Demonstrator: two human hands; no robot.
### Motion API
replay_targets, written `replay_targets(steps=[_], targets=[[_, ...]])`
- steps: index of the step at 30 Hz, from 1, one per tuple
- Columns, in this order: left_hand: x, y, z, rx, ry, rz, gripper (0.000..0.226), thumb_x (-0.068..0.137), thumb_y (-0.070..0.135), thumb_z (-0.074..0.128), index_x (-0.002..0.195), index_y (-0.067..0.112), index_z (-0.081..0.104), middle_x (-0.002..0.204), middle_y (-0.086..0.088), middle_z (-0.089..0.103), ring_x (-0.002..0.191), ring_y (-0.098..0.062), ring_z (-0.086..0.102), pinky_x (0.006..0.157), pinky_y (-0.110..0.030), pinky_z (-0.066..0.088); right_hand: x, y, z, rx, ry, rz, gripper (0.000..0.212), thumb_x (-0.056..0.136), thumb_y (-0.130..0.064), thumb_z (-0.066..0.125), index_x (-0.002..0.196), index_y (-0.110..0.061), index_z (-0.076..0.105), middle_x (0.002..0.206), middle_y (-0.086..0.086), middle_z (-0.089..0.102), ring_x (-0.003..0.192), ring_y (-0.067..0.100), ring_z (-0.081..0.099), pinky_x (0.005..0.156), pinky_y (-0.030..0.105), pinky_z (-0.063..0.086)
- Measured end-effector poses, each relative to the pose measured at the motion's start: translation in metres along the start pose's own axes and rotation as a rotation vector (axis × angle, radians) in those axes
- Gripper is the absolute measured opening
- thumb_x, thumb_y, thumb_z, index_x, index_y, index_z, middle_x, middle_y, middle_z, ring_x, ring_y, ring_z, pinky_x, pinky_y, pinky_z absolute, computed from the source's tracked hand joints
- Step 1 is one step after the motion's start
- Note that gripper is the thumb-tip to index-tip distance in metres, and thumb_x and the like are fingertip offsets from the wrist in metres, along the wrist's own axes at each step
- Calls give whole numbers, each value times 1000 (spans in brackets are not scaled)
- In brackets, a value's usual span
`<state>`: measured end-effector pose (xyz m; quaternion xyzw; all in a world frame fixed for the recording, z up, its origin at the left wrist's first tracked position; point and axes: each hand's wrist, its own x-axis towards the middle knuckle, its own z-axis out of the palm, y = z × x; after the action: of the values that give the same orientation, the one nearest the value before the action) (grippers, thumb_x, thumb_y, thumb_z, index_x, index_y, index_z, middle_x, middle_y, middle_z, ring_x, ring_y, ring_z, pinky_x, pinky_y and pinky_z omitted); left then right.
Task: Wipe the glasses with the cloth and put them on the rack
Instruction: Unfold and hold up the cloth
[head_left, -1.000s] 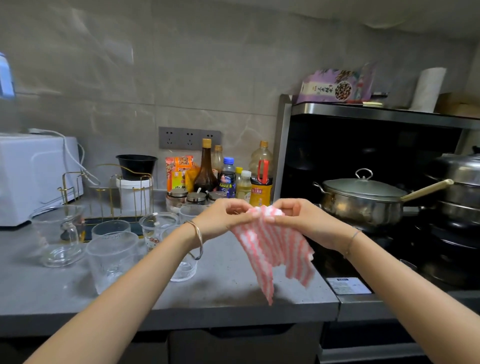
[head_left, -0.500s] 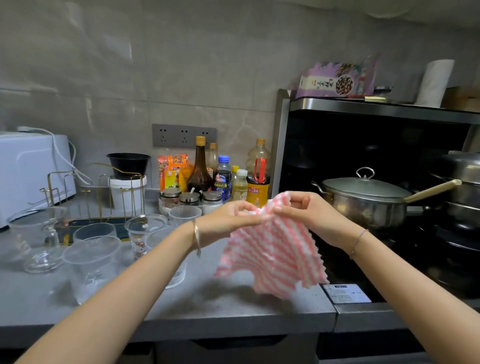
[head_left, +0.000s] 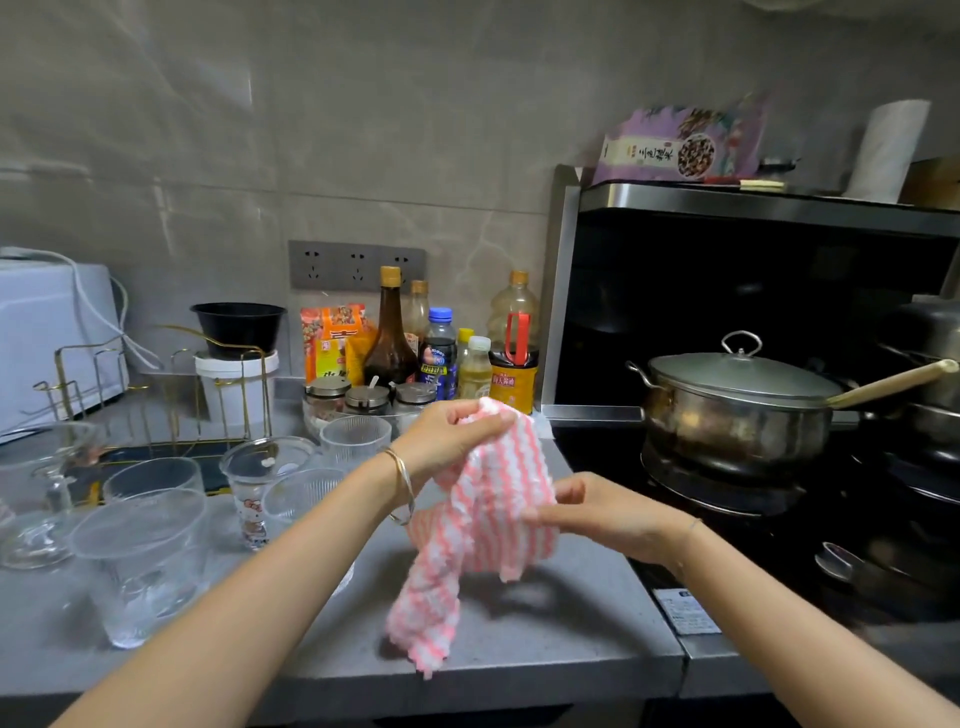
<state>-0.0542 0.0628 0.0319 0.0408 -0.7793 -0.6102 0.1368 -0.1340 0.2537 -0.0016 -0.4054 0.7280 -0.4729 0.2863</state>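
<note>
A pink-and-white striped cloth hangs above the grey counter. My left hand pinches its top corner. Lower and to the right, my right hand grips the cloth's right edge. Several clear glasses stand on the counter to the left: a wide tumbler in front, a printed cup, a ribbed glass and a stemmed glass at the far left. Behind them stands a gold wire rack holding no glasses.
Sauce bottles and spice jars line the back wall. A white bucket with a black bowl sits behind the rack. A white appliance is at far left. The stove on the right holds a lidded steel pot.
My right hand has let go of the cloth's top and slid down to its right edge. The left hand has kept the top corner. The cloth hangs longer now.
</note>
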Motion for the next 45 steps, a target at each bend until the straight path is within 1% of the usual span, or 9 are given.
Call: replay_targets(steps=[3, 8, 16, 20, 26, 32, 35, 39, 45], targets=[[10, 6, -8, -93, 157, 64, 20, 90, 31, 65, 102, 17, 73, 91, -6, 72, 76, -16, 63, 56, -17, 49, 13, -2, -11, 82, 252, -75, 43, 73, -37, 71, 100, -4, 73, 101, 9, 73, 93, 19, 64, 89, 29, 49], [27, 18, -13, -147, 293, 146, 21, 93, 29, 60, 111, 21, 67, 93, 10, 66, 84, -2, 58, 61, -14, 46, 20, -22, -39, 164, 463, -251, 38, 77, -35, 67, 106, -12, 72, 104, 6, 73, 103, 21, 67, 92, 34, 51], [-18, -57, 4, -75, 107, 26, 10, 93, 6, 59, 101, 6, 66, 68, 9, 69, 62, -1, 63, 51, -9, 45, -24, 33, -30, -65, 178, -83, 32, 92, -30, 58, 105, -4, 71, 99, 9, 73, 95, 20, 67, 95, 32, 50], [-57, -86, 13, 16, -53, -97, 11, 95, 5, 55, 85, 8, 60, 37, 12, 47, 32, 4, 36, 37, -7, 26, -48, 55, -16, -90, -38, 61, 31, 94, -24, 57, 67, -9, 63, 63, -5, 52, 64, 4, 47, 68, 16, 41], [-52, -88, 11, -11, 40, -66, 13, 94, -7, 52, 91, 4, 58, 41, 12, 55, 33, 6, 45, 38, -4, 32, -29, 67, -16, 39, 182, 55, 15, 85, -21, 67, 89, -7, 68, 66, 12, 50, 55, 11, 43, 50, 10, 35], [-12, -106, 7, 172, 215, -38, 14, 91, -2, 57, 85, 10, 60, 65, 2, 61, 53, -7, 56, 45, -11, 39, 15, 69, -22, 8, 426, 20, 18, 85, -18, 69, 95, -3, 70, 83, 13, 71, 67, 10, 64, 58, 16, 50], [-1, -117, 6, 341, 255, -79, 14, 87, 8, 66, 93, 14, 54, 65, 0, 48, 57, -16, 42, 50, -17, 35, 32, 80, -21, -140, 487, 46, 17, 84, -19, 71, 95, -6, 70, 90, 12, 72, 79, 20, 68, 64, 20, 51], [-6, -123, 5, 642, 226, -36, 53, 83, 19, 72, 130, 19, 49, 120, -5, 53, 111, -23, 53, 94, -29, 43, 31, 85, -13, -411, 565, 3, 19, 83, -20, 72, 102, -21, 65, 99, -11, 62, 89, 8, 58, 70, 10, 42], [-25, -117, 5, 877, -52, 162, 17, 92, 31, 60, 107, 28, 69, 112, 6, 65, 110, -14, 53, 94, -27, 40, 4, 81, 17, -514, 208, -192, 12, 87, -27, 67, 95, -22, 75, 98, -14, 67, 96, 1, 60, 87, 13, 44]])
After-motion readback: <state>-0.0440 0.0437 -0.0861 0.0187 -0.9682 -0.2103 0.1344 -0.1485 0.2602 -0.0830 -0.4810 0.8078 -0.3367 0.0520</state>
